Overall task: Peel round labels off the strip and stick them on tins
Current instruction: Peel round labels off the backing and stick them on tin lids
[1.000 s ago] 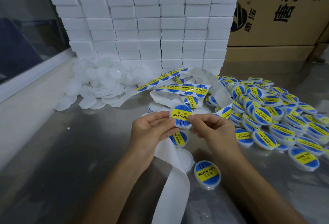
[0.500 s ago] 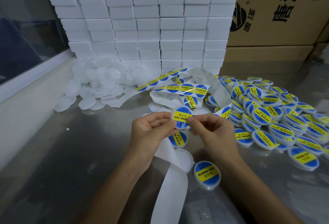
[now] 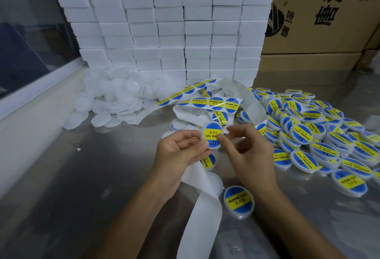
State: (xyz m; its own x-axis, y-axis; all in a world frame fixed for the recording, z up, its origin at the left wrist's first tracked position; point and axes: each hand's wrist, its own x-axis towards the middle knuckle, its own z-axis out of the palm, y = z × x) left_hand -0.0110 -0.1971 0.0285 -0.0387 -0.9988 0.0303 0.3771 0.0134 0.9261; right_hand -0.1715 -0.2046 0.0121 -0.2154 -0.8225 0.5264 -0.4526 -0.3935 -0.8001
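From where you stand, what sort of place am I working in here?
Probably a small packing or labelling workshop: a wall of stacked white boxes, printed cardboard cartons, and a big heap of labelled tins on a metal bench.

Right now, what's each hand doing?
Left hand: grips the labelled tin.
Right hand: thumb presses on the tin's label; grip cannot be told.

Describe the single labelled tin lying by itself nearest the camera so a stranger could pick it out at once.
Start at the steel table, below the two hands. Right of the white backing strip lies the lone labelled tin. Unlike the heaped labelled tins at right, it sits alone, beside an unlabelled white tin.
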